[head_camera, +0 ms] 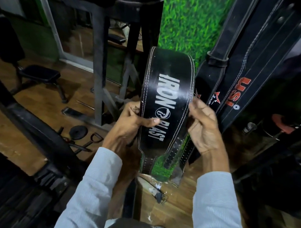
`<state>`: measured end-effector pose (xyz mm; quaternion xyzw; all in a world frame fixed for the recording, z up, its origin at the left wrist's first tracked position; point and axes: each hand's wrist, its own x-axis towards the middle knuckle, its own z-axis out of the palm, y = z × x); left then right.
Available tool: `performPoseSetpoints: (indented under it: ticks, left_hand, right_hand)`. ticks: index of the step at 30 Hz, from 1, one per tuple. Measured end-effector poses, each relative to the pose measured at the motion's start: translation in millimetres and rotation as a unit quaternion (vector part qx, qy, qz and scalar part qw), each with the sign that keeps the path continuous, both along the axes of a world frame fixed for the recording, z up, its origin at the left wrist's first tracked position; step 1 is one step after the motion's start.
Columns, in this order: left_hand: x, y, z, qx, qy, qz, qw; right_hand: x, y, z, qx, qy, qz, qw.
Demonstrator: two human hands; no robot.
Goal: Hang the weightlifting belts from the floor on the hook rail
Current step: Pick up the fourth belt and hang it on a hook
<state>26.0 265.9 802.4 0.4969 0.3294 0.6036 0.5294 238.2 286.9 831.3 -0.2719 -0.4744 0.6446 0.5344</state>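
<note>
A wide black weightlifting belt (167, 89) with white stitching and white "IRON BLAST" lettering is held upright in front of me. My left hand (128, 124) grips its left edge, thumb across the face. My right hand (204, 125) pinches its right edge. The belt's perforated strap ends (177, 153) hang below my hands. To the right, other black belts (243, 71) hang against the wall, one with red "USI" lettering (235, 93). The hook rail itself is out of view. On the floor below lies another strap with a metal buckle (159, 196).
A grass-patterned green wall panel (189, 19) stands behind the belt. A black machine frame (98, 67) and a padded bench (38, 74) are at the left. A small weight plate (78, 132), cable handles (91, 141) and a phone (71, 112) lie on the wooden floor.
</note>
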Motion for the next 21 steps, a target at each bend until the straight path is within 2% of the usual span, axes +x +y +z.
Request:
performPoseSetpoints:
  ticks: [3, 7, 10, 13, 16, 18, 21]
  left_hand:
    - [-2, -5, -4, -0.009, 0.025, 0.003, 1.000]
    - [-17, -10, 6, 0.012, 0.074, -0.017, 0.997]
    - [-17, -12, 36, 0.034, 0.028, -0.045, 0.998]
    - [-8, -5, 60, 0.071, -0.001, 0.028, 0.997]
    - [-2, 0, 64, 0.097, 0.022, 0.089, 0.991]
    - [0, -2, 55, 0.084, 0.038, 0.103, 0.990]
    - [5, -5, 35, 0.061, 0.082, 0.084, 0.991]
  right_hand:
    - [-10, 2, 21, 0.049, -0.028, -0.019, 0.998]
    - [-20, 6, 19, 0.075, -0.058, -0.058, 0.994]
    - [-27, 2, 10, 0.050, -0.076, -0.071, 0.993]
    - [-30, -1, -2, 0.048, -0.100, -0.055, 0.992]
    - [-29, 1, -5, 0.069, -0.163, -0.011, 0.984]
    - [-22, 2, 0, 0.067, -0.157, -0.012, 0.985]
    - [-12, 2, 13, 0.096, -0.074, -0.017, 0.993]
